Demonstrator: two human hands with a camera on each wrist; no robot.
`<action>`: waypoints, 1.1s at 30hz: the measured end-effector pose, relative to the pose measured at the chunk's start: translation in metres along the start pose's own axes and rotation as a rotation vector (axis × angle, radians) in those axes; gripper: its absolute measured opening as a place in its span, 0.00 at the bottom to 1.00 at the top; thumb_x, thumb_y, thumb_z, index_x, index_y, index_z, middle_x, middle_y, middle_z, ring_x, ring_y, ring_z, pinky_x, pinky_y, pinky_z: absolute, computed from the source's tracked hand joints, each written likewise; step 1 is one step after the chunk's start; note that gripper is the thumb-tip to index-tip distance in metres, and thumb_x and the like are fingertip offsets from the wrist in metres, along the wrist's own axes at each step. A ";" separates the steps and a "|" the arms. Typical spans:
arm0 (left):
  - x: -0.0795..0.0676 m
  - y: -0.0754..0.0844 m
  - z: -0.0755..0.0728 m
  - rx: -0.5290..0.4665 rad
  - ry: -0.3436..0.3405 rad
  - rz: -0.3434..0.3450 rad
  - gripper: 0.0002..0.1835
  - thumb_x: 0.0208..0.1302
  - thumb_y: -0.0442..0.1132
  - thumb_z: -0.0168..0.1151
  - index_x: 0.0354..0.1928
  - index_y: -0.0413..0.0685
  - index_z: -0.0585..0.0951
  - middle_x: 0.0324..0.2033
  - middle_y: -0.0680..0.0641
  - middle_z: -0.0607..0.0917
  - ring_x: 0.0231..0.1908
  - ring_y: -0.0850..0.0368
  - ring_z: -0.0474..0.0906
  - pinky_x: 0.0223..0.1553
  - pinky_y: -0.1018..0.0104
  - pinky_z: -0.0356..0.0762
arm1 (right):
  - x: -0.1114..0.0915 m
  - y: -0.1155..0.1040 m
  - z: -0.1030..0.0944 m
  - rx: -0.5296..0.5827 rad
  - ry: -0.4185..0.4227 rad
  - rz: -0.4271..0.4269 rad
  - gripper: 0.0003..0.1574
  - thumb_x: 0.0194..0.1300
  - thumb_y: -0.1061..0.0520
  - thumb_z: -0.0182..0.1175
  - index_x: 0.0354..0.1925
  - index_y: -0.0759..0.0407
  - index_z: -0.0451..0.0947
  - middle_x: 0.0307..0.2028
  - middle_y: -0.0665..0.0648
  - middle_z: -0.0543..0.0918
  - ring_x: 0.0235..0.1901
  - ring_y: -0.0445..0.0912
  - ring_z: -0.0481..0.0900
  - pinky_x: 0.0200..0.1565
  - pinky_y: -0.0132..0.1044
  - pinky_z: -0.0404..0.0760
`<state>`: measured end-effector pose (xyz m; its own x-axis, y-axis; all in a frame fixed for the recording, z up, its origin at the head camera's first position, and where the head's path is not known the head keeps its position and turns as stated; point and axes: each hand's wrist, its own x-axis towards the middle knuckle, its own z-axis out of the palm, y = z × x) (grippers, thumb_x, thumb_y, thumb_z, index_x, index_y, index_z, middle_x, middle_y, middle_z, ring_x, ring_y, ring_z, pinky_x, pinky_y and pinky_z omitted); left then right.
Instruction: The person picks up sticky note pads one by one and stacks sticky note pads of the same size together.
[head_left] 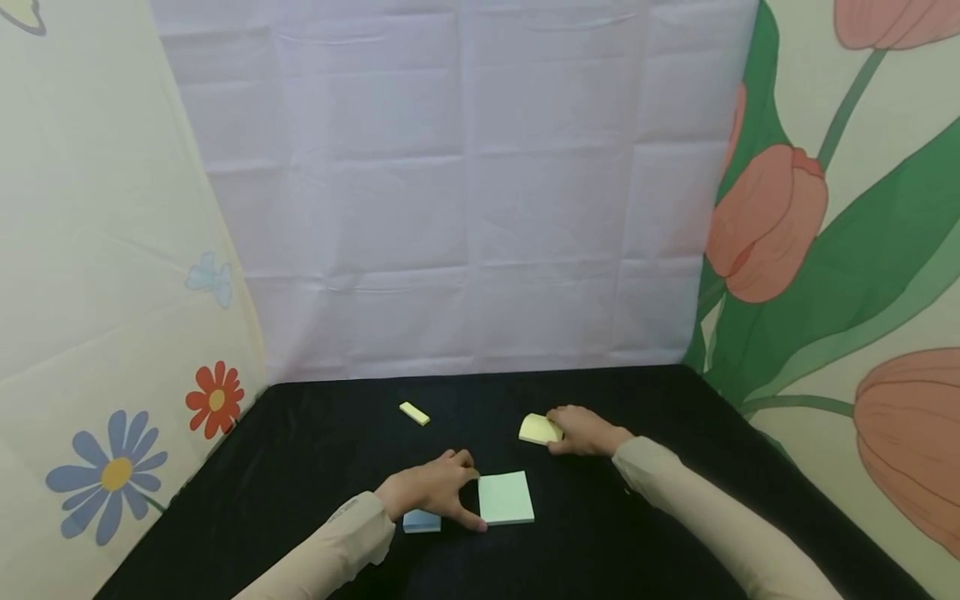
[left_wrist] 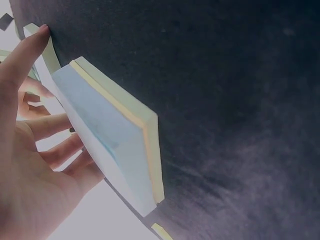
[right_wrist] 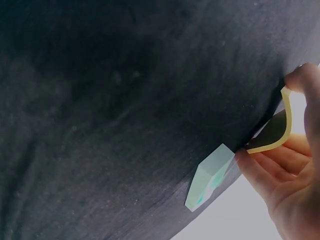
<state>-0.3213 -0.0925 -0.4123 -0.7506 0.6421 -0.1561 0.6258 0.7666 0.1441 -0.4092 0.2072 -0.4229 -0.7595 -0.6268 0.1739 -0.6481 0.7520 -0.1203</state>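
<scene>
My left hand (head_left: pixel 435 487) grips the left side of a pale green sticky note pad (head_left: pixel 506 497), thumb at its near corner and fingers at its far corner. Under that wrist, a blue sticky note pad (head_left: pixel 422 522) lies on the black cloth, partly hidden; the left wrist view shows this blue pad (left_wrist: pixel 110 125) up close with a yellow layer along its edge. Farther off to the right, my right hand (head_left: pixel 585 431) pinches a yellow sticky note pad (head_left: pixel 540 428) between thumb and fingers. In the right wrist view the yellow pad (right_wrist: pixel 288 117) bows into a curve.
A narrow yellow sticky note pad (head_left: pixel 414 413) lies farther back on the left. Black cloth (head_left: pixel 337 433) covers the table. Behind it hangs a creased white sheet (head_left: pixel 465 192), with flower-printed curtains (head_left: pixel 105 333) on both sides.
</scene>
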 end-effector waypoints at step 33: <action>0.000 -0.001 0.000 0.044 0.013 0.031 0.41 0.52 0.70 0.68 0.62 0.50 0.79 0.52 0.54 0.74 0.48 0.62 0.70 0.51 0.64 0.74 | -0.009 -0.009 0.000 0.008 -0.008 0.034 0.31 0.61 0.50 0.68 0.54 0.70 0.76 0.42 0.59 0.80 0.35 0.46 0.75 0.38 0.44 0.77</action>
<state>-0.3220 -0.0929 -0.4123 -0.7333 0.6655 -0.1395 0.6573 0.7463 0.1052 -0.3964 0.2060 -0.4232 -0.7816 -0.6023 0.1622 -0.6221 0.7714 -0.1338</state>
